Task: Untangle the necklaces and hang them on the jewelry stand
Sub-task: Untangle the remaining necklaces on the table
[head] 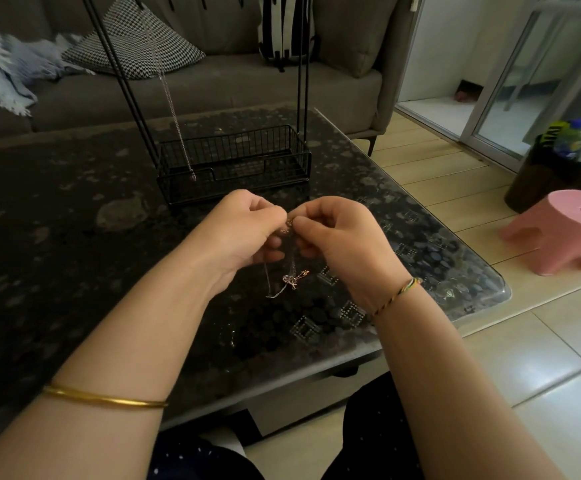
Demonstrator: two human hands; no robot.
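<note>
Both grips are closed on the tangled necklaces (294, 280). We pinch the fine chains between thumb and fingertips of the left grip (244, 233) and the right grip (337, 237), and the two pinches almost touch. From that point the chains drop with their long axis near vertical to a knotted cluster. It hangs below and between the two wrists, just over the worktop (74, 220); we cannot tell whether it touches. We judge that untangling is the step in hand and hanging is not yet due. The jewelry stand (233, 161) stands beyond the grips, slightly to the left, so the left grip is nearer. One silver chain (175, 112) already hangs on it.
</note>
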